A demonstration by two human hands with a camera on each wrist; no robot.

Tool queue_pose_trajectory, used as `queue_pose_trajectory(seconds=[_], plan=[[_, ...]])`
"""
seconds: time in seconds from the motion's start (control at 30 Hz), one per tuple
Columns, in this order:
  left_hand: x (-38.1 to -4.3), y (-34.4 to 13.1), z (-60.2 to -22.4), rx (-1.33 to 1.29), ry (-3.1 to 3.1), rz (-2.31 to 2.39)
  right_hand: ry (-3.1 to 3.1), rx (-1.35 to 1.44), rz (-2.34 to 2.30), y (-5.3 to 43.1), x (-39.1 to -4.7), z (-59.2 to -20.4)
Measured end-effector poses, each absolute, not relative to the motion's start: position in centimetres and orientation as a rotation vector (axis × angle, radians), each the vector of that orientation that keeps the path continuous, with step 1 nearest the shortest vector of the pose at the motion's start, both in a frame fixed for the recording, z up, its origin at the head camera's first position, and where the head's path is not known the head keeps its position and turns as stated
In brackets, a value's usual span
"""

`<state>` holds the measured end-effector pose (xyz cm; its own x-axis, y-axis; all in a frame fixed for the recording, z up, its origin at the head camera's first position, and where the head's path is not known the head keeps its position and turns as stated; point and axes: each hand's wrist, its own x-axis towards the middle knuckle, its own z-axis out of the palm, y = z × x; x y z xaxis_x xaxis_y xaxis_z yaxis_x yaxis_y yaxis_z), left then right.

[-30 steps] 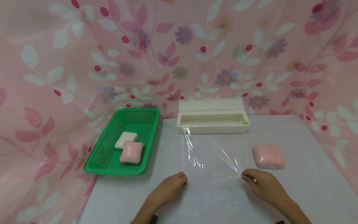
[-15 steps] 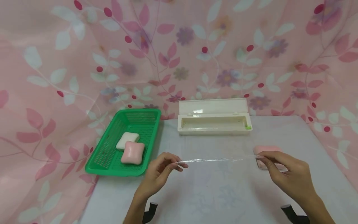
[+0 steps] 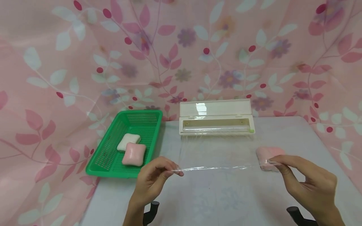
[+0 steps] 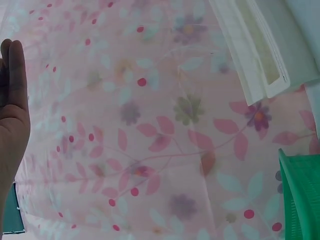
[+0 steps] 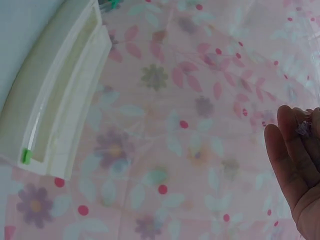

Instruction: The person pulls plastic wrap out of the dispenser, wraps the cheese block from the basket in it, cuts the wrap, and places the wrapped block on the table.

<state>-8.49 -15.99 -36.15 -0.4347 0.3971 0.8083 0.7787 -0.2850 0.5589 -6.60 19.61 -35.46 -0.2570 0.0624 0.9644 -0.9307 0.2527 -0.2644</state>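
Note:
A sheet of clear cling film is stretched between both hands above the table, its near edge gathered into a shiny line. My left hand pinches its left corner between thumb and fingers; my right hand pinches the right corner. From that edge the film runs back to a white dispenser box, whose lid stands raised and whose trough shows a film roll. A pink bar of soap, seemingly wrapped in film, lies partly behind the right fingertips. In the right wrist view, crumpled film shows at the fingers.
A green plastic basket stands at the left with a white soap bar and a pink soap bar in it. A green slider sits at the box's right end. Behind the table hangs a flowered pink cloth.
Both hands rose from near the table and spread apart, lifting the film's edge. Over the last half second they lowered slightly and moved further apart, the right one outward past the soap.

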Motion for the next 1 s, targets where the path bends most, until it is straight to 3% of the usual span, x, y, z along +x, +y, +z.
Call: queue_pose_trajectory(seconds=[0.2,0.47,0.73,1.0], plan=[[-7.9,-16.0,-35.5,-1.520,-1.587,-1.745,-1.422,0.944,1.349,19.7,-5.7,-35.5],[-7.3,-16.8,-35.8,-1.435,-1.912,-1.638,-1.771,0.887,1.113,20.7,-5.3,-36.6],[-8.0,-19.0,-41.0,-1.534,-2.527,-1.559,-2.229,1.120,0.990,23.0,-4.6,-41.9],[-8.5,-17.1,-47.2,-1.525,-3.039,-1.302,-2.607,1.159,0.943,23.4,-4.0,-48.6]])
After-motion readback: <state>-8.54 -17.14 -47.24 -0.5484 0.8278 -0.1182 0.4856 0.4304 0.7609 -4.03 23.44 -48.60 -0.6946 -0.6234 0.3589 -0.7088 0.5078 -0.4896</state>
